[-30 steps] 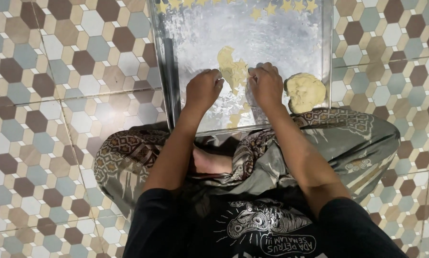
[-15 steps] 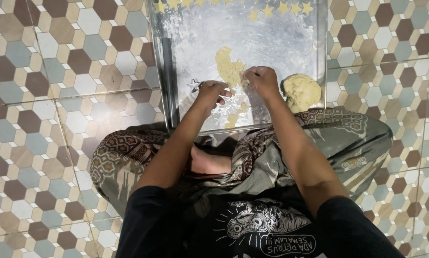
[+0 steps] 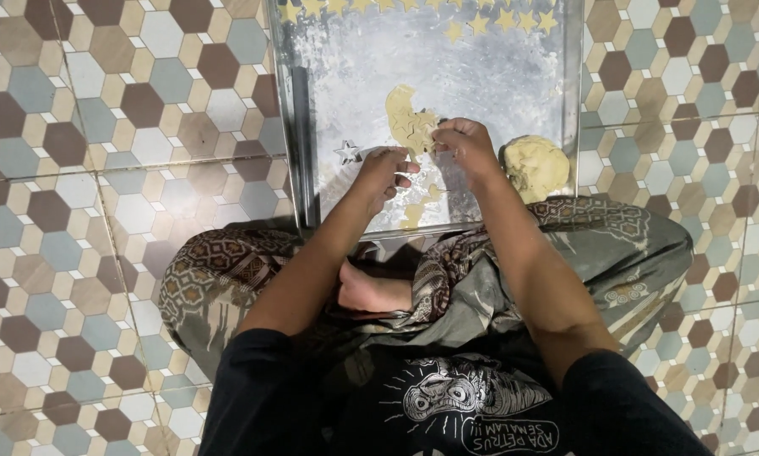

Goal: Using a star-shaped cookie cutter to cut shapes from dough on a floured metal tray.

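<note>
A flat sheet of pale dough (image 3: 406, 118) with star-shaped holes lies on a floured metal tray (image 3: 489, 72). My right hand (image 3: 468, 148) pinches the sheet's right edge with its fingertips. My left hand (image 3: 388, 173) hovers just below the sheet with fingers spread and nothing in it. A small metal star cutter (image 3: 346, 152) lies on the tray just left of that hand. Dough scraps (image 3: 413, 211) sit near the tray's front edge. A row of cut star cookies (image 3: 481, 19) lines the tray's far end.
A lump of dough (image 3: 535, 166) rests at the tray's right front corner, beside my knee. I sit cross-legged in patterned trousers (image 3: 616, 245) on a hexagon-tiled floor (image 3: 100, 169), with a bare foot (image 3: 375, 291) below the tray's front rim.
My left hand left the dough sheet and drew back toward me; the star cutter now lies on the tray to its left. My right hand stayed at the sheet's edge.
</note>
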